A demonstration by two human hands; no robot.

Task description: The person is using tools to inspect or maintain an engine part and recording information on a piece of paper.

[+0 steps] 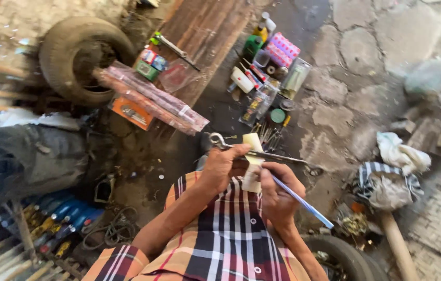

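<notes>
Hands meet over the lap of a person in a plaid shirt [220, 234], seen from above. The left hand [224, 165] is clenched around a pale rectangular piece [253, 156], perhaps card or folded paper, and its fingers also rest against a long metal spanner [262, 153] that runs from left to right across the piece. The right hand [278, 192] grips a striped blue-and-white pen [298, 200] in a writing hold, its tip against the pale piece, its tail pointing down to the near right. So the piece sits at the middle of the view, between both hands and just above the knees. Farther off, on the stained ground, lies a cluster of small bottles, tubes and packets [267, 73] beside a wooden plank [205, 41]. A worn tyre [82, 57] lies at the far left, with long wrapped packages [150, 99] just right of it. Rags [395, 171] are heaped at the right, near a wooden handle [397, 244], and a second tyre [343, 255] shows at the near edge.
</notes>
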